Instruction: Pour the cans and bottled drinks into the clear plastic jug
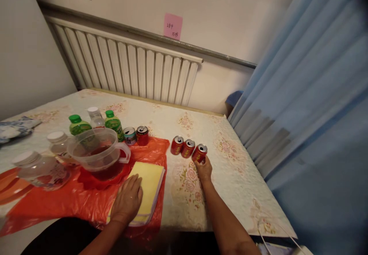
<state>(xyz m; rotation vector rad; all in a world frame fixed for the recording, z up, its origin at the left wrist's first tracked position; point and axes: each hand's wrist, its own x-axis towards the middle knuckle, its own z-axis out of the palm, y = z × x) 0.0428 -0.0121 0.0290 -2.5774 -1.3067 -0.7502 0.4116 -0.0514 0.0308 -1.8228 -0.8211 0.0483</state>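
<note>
Three opened red drink cans stand in a slanting row on the flowered tablecloth. My right hand (204,169) has its fingers around the lower part of the nearest, rightmost can (199,153). To its left are the middle can (188,148) and the left can (177,145). My left hand (128,197) lies flat, fingers stretched, on a folded yellow cloth (151,182). That cloth rests on a red plastic sheet (86,205). Beside it, a clear plastic jug (94,159) with dark liquid stands in a red dish (86,182).
Left of the jug are white-capped clear bottles (43,172) and green-capped bottles (113,124). A blue can (130,135) and another red can (142,135) stand behind the sheet. A radiator (129,65) lines the wall; a blue curtain (310,94) hangs along the table's right side.
</note>
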